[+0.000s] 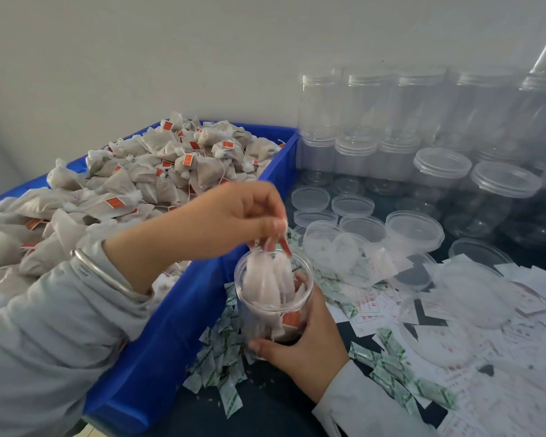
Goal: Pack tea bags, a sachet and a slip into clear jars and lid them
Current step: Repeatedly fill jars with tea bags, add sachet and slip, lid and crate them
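- Tea bags (pixel 267 280) hang from the left hand's (pixel 230 216) pinched fingertips (pixel 276 230), their lower ends already inside the open jar (pixel 273 298); the fingers are blurred, so how many bags they pinch cannot be told.
- Inside that clear jar more bags lie packed at the bottom, one showing an orange tag through the wall.
- Right hand (pixel 309 339) grips the jar from the near and right side, thumb (pixel 265 345) curled across the lower front and fingers wrapped behind; the jar stands upright just beside the bin's right wall.
- On the left wrist sits a silver bangle (pixel 103 274) over a grey sleeve (pixel 44 326), and the forearm crosses above the bin.
- Blue bin (pixel 171 329) at the left is heaped with loose bags (pixel 139 178) bearing orange tags.
- Green-and-white sachets (pixel 221 361) lie scattered round the jar's base and along the near right.
- White slips (pixel 501 326) with red print cover the table's right side.
- Clear lids (pixel 413 230) lie loose behind the jar, some overlapping the slips.
- Empty jars (pixel 369 121) stand stacked against the wall at the back right, with a few lidded ones (pixel 442 171) in front of them.
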{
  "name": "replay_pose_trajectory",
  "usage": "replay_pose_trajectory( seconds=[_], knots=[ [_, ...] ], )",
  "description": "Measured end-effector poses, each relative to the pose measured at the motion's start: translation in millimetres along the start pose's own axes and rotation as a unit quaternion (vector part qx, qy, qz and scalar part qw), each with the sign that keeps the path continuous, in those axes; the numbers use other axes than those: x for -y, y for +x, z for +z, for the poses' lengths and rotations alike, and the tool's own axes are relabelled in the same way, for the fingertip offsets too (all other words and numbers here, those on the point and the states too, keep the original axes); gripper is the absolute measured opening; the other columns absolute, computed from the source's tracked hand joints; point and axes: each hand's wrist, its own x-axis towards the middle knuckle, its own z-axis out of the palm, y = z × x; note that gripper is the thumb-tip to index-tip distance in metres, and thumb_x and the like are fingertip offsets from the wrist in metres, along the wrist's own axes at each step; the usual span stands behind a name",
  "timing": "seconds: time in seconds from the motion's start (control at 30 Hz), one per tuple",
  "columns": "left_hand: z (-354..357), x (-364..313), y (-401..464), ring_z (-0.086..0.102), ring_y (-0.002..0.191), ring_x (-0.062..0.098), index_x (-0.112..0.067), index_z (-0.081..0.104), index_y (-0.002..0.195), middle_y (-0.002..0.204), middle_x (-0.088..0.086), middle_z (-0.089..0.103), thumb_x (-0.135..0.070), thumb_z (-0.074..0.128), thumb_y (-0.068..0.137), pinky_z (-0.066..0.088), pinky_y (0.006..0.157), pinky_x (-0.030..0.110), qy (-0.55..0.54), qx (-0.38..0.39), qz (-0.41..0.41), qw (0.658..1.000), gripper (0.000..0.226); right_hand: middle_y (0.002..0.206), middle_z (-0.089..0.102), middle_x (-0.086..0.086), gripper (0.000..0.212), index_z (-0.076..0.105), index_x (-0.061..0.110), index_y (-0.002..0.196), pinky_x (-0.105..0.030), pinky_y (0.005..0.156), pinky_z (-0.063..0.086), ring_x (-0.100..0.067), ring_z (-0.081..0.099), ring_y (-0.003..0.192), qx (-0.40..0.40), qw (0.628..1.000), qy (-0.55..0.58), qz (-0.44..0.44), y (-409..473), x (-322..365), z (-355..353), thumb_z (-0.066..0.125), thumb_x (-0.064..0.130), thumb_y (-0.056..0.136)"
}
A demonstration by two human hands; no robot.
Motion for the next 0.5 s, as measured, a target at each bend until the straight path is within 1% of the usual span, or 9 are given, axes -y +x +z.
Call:
replay_pose_trajectory(
  seconds=[0.07, 0.1, 0.2, 0.27, 0.33, 0.4, 0.43, 0.47, 0.5],
  knots=[
    [5, 1, 0, 0.06, 0.065, -0.006, -0.033, 0.061, 0.078, 0.072, -0.02, 0.066, -0.025, 0.067, 0.084, 0.042, 0.065, 0.004, 0.155, 0.044, 0.01, 0.987, 0.011, 0.123, 0.054, 0.027, 0.093, 0.036, 0.057, 0.122, -0.019, 0.096, 0.045, 0.003, 0.053, 0.116, 0.003, 1.0, -0.007, -0.005, 0, -1, 0, 0.088, 0.039, 0.046],
    [7, 1, -1, 0.059, 0.068, -0.009, -0.038, 0.062, 0.076, 0.074, -0.025, 0.065, -0.028, 0.069, 0.083, 0.04, 0.065, 0.002, 0.194, 0.068, 0.013, 0.978, 0.014, 0.122, 0.053, 0.029, 0.093, 0.036, 0.056, 0.122, -0.017, 0.096, 0.044, 0.005, 0.052, 0.116, 0.004, 1.0, -0.009, -0.005, 0, 0, -1, 0.087, 0.041, 0.046],
    [7, -5, -6, 0.058, 0.073, -0.008, -0.037, 0.07, 0.078, 0.071, -0.023, 0.063, -0.032, 0.071, 0.08, 0.041, 0.067, 0.007, 0.264, 0.101, 0.026, 0.959, 0.006, 0.117, 0.046, 0.045, 0.093, 0.028, 0.075, 0.111, 0.0, 0.086, 0.037, 0.016, 0.048, 0.111, -0.001, 1.0, -0.013, 0.005, -1, 2, -1, 0.084, 0.046, 0.043],
    [8, -6, -7, 0.055, 0.07, -0.007, -0.032, 0.074, 0.084, 0.068, -0.023, 0.059, -0.032, 0.068, 0.081, 0.044, 0.069, 0.011, 0.359, 0.096, 0.062, 0.926, 0.006, 0.114, 0.046, 0.048, 0.092, 0.027, 0.08, 0.105, 0.003, 0.081, 0.037, 0.018, 0.049, 0.108, -0.004, 1.0, -0.014, 0.01, -1, 3, -2, 0.083, 0.044, 0.042],
    [15, -8, -7, 0.055, 0.071, -0.001, -0.03, 0.074, 0.088, 0.075, -0.019, 0.062, -0.033, 0.06, 0.085, 0.048, 0.073, 0.019, 0.46, 0.1, 0.077, 0.879, 0.015, 0.114, 0.048, 0.046, 0.091, 0.028, 0.079, 0.105, 0.001, 0.08, 0.039, 0.017, 0.051, 0.107, -0.002, 1.0, -0.007, 0.013, 0, 4, -3, 0.083, 0.043, 0.042],
    [28, -9, -2, 0.055, 0.07, 0.008, -0.022, 0.07, 0.084, 0.079, -0.006, 0.063, -0.029, 0.052, 0.087, 0.05, 0.069, 0.028, 0.538, 0.137, 0.07, 0.829, 0.02, 0.116, 0.053, 0.037, 0.093, 0.032, 0.07, 0.114, -0.008, 0.084, 0.045, 0.01, 0.054, 0.108, 0.007, 1.0, 0.002, 0.017, 0, 3, -3, 0.084, 0.041, 0.044],
    [35, -11, 1, 0.051, 0.063, 0.012, -0.017, 0.065, 0.076, 0.075, -0.001, 0.06, -0.026, 0.05, 0.087, 0.047, 0.061, 0.028, 0.562, 0.156, 0.06, 0.81, 0.021, 0.118, 0.055, 0.032, 0.095, 0.033, 0.062, 0.121, -0.013, 0.087, 0.047, 0.007, 0.055, 0.109, 0.011, 1.0, 0.003, 0.02, -1, 3, -3, 0.085, 0.04, 0.044],
    [40, -13, 4, 0.042, 0.055, 0.013, -0.013, 0.056, 0.066, 0.067, 0.002, 0.052, -0.023, 0.049, 0.087, 0.039, 0.054, 0.027, 0.577, 0.172, 0.049, 0.797, 0.024, 0.119, 0.055, 0.03, 0.097, 0.033, 0.054, 0.126, -0.016, 0.089, 0.047, 0.006, 0.055, 0.11, 0.013, 1.0, 0.004, 0.022, -1, 3, -3, 0.085, 0.041, 0.044],
    [43, -15, 7, 0.032, 0.05, 0.013, -0.012, 0.045, 0.058, 0.06, 0.003, 0.044, -0.02, 0.048, 0.086, 0.03, 0.049, 0.025, 0.585, 0.186, 0.037, 0.788, 0.029, 0.12, 0.054, 0.03, 0.098, 0.034, 0.05, 0.128, -0.014, 0.089, 0.047, 0.006, 0.055, 0.111, 0.013, 1.0, 0.005, 0.023, -2, 3, -2, 0.085, 0.041, 0.044]
  ],
)
